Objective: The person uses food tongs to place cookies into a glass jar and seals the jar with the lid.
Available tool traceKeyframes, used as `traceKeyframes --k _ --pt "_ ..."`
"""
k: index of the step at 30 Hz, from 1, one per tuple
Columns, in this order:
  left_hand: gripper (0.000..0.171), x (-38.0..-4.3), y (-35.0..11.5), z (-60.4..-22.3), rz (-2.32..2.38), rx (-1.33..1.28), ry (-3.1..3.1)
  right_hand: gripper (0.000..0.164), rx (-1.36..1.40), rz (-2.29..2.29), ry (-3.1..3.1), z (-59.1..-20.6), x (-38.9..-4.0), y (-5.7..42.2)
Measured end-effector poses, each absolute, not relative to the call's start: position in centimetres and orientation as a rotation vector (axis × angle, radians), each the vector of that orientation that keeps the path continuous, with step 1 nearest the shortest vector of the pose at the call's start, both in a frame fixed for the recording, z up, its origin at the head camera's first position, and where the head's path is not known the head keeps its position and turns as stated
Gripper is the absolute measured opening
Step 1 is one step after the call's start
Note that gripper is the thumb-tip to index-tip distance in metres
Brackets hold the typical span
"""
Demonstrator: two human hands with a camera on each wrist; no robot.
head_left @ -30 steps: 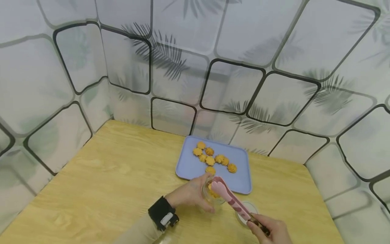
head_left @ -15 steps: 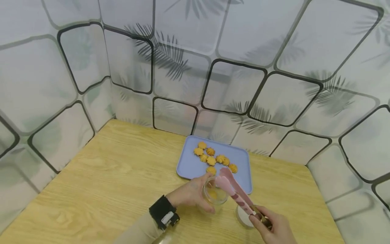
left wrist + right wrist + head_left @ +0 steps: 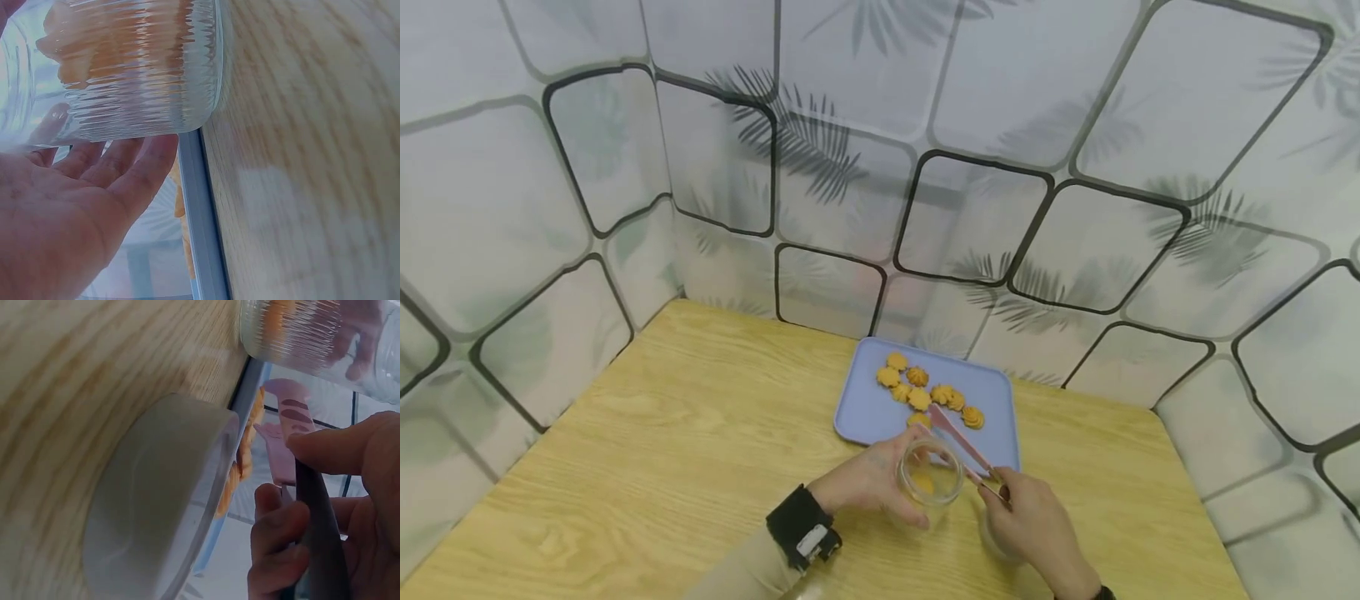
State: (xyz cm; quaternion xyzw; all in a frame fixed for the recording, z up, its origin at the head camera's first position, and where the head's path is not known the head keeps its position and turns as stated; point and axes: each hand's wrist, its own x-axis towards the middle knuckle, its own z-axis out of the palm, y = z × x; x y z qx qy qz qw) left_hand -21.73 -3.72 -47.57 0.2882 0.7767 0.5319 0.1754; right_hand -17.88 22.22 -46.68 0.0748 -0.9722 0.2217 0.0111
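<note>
A ribbed glass jar (image 3: 951,492) with cookies (image 3: 119,37) inside stands on the table, and my left hand (image 3: 876,479) is curled round its side. My right hand (image 3: 1037,521) grips the dark handles of pink tongs (image 3: 294,419). Their spread tips reach past the jar, over the near part of a blue tray (image 3: 855,412). One tip is close to the nearest flower-shaped cookie (image 3: 917,421); the jar and left fingers partly hide the other. Several more cookies (image 3: 919,398) lie on the tray.
A round white lid-like piece (image 3: 150,506) sits on the wooden table (image 3: 700,417), partly under my right hand in the head view. Patterned curtain-like walls (image 3: 835,208) border the table at the back and sides. A black band (image 3: 801,525) wraps my left wrist.
The tongs have withdrawn from the jar's mouth and swung forward and down over the tray. A cookie that was at their tips now lies in the jar. The left hand stays put.
</note>
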Motion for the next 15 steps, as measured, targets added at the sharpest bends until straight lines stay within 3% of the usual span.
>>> traceKeyframes --k 3,15 --pt "0.083 -21.84 -3.64 -47.57 1.491 0.834 2.226 0.010 0.230 0.600 -3.016 -46.77 -18.27 21.66" --pt "0.085 -21.94 -3.59 -47.55 1.452 0.836 2.244 0.016 0.212 0.574 -3.065 -47.22 -18.67 21.14"
